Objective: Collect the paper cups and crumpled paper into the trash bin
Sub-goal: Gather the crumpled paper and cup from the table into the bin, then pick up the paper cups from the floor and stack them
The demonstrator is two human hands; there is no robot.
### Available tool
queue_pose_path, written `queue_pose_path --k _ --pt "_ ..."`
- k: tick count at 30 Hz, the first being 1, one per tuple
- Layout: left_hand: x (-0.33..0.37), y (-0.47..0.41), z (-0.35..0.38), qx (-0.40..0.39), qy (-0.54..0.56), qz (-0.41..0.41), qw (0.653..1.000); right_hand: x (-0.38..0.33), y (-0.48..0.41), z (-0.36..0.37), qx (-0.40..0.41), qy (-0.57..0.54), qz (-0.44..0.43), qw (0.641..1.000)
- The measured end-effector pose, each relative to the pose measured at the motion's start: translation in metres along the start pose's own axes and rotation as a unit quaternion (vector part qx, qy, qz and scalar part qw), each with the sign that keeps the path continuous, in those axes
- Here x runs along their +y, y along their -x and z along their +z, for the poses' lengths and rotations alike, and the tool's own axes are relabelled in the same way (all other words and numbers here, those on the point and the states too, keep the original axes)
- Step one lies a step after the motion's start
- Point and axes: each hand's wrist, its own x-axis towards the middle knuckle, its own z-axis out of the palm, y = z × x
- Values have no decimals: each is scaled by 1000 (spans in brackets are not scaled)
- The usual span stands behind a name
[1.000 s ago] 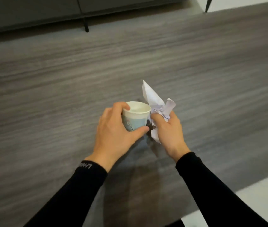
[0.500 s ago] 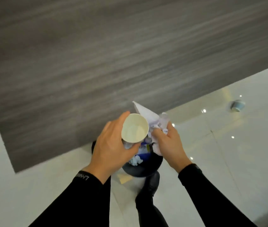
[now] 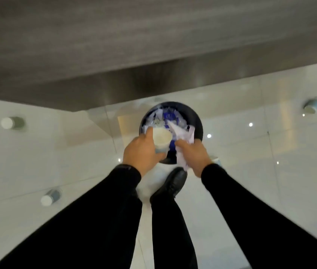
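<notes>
— What was nearest you just then?

— Your black shoe point(image 3: 170, 186) on the white tiled floor point(image 3: 241, 144), just short of the trash bin point(image 3: 198, 121). Above it, your left hand point(image 3: 141, 152) had its fingers point(image 3: 149, 133) wrapped around a paper cup point(image 3: 161, 139), upright with its mouth facing you, over the near rim of the bin. Your right hand point(image 3: 194, 154) was closed on a piece of crumpled paper point(image 3: 182, 136), whose loose point reached over the bin's opening.

— And what was inside the bin?

— You could see white scraps and something blue, too blurred to name.

— What lay farther off?

— Three more cups lay on their sides on the floor: one at your near left point(image 3: 50, 197), one at the far left point(image 3: 12, 123), one at the far right point(image 3: 314, 105). Beyond the bin ran the grey wood-grain desk point(image 3: 134, 35).
</notes>
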Motion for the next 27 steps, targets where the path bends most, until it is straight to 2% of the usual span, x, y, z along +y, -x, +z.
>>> queue_pose_path --k 3,5,8,11,17,20,24,27 --pt "-10 -7 11 -32 53 -15 998 5 -10 6 -47 -35 23 998" --pt "-19 3 12 -45 42 -23 998 5 -6 7 -42 -40 48 997" --pt "-34 27 0 -72 1 -29 997 2 6 5 6 -9 5 1000" --pt "-49 45 -17 -72 -2 -44 996 -3 24 9 -7 53 -18 998" --pt "-67 59 -58 26 55 -25 998 -27 59 46 -56 -41 -34 997" --pt "-80 59 -78 70 92 -41 992 -39 71 70 -77 -5 -57 995" --pt "-115 72 -94 116 142 -116 976 -44 85 101 -93 77 -73 990" --pt "-162 104 -96 210 193 -228 931 -40 96 125 -99 128 -100 982"
